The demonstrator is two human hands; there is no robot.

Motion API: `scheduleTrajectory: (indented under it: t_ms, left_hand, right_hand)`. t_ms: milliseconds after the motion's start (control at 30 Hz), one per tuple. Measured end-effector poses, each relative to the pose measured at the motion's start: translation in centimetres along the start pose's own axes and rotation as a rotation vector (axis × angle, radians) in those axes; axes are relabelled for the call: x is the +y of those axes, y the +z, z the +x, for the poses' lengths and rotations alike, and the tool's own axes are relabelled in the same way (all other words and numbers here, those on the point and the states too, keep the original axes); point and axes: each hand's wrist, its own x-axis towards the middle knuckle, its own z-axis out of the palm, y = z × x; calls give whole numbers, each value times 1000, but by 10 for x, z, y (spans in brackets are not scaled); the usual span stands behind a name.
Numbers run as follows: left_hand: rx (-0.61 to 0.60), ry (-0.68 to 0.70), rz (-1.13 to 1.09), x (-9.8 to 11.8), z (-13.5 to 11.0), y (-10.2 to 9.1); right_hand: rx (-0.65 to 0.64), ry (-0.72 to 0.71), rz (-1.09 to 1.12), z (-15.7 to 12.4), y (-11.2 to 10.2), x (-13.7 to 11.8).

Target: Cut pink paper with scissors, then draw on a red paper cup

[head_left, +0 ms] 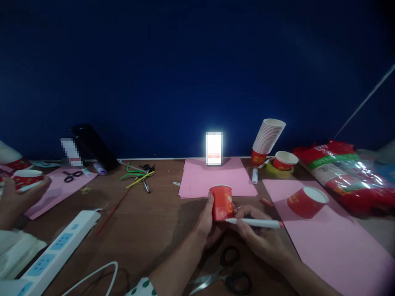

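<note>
My left hand is closed around an upside-down red paper cup, held above the brown table. My right hand grips a white marker like a pen, its tip touching the cup's lower side. Black-handled scissors lie on the table just below my wrists. Beyond the cup lies a pink paper sheet.
A second red cup lies tilted on a large pink sheet at the right. A cup stack, tape roll, red bag and lit phone stand behind. Another person's hand holds a cup at left; a power strip lies nearby.
</note>
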Motion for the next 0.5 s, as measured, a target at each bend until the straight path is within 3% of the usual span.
scheduleTrajectory:
  t_ms: [167, 333, 500]
  left_hand:
    - [-15, 8, -1, -1, 1, -3]
    - [-10, -3, -18, 0, 1, -1]
    - [5, 4, 2, 0, -1, 2]
  right_hand:
    - [58, 17, 19, -2, 0, 3]
    - [8, -12, 14, -1, 1, 3]
    - [49, 22, -5, -1, 1, 3]
